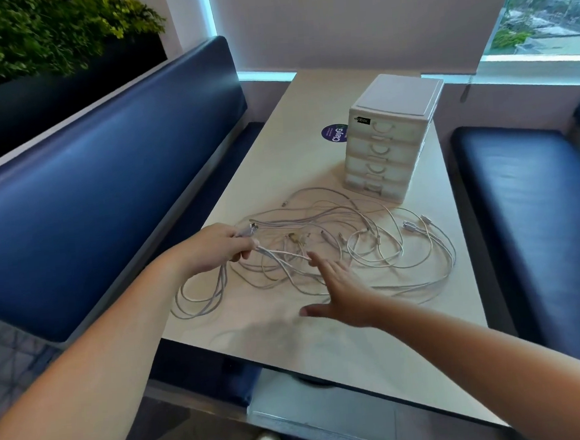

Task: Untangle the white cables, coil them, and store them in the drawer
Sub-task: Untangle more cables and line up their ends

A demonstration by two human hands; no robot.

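Left hand grips strands at 9 o'clock of the white cables tangled on the table, right hand open above them, drawer unit closed at 1 o'clock: a hard pull likely tightens knots or drags the 7 o'clock loops off the edge.

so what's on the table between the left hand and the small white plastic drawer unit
Head view: loops of the tangled white cables fill that stretch, from the left hand gripping one bundle nearly to the white plastic drawer unit.
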